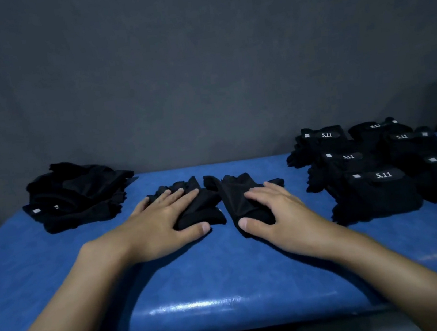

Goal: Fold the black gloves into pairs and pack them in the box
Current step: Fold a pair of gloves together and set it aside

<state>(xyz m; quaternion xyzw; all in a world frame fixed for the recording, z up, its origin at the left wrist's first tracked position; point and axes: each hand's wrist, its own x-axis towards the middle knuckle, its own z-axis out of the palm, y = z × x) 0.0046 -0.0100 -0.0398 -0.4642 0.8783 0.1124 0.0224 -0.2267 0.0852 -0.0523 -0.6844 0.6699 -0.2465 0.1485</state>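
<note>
Glossy blue tabletop [226, 270]; two limp black fabric gloves [233, 199].

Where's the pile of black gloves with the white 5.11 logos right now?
In the head view, the pile of black fabric gloves with white 5.11 logos covers the right side of the blue table, just right of the right hand.

The left glove [202, 205] and right glove [234, 195] lie side by side at the centre of the table [226, 270]. The left hand [161, 225] rests on the left glove and the right hand [281, 214] on the right glove. A pile [75, 196] sits at the table's far left, and a stack group [375, 174] covers its right side.
</note>
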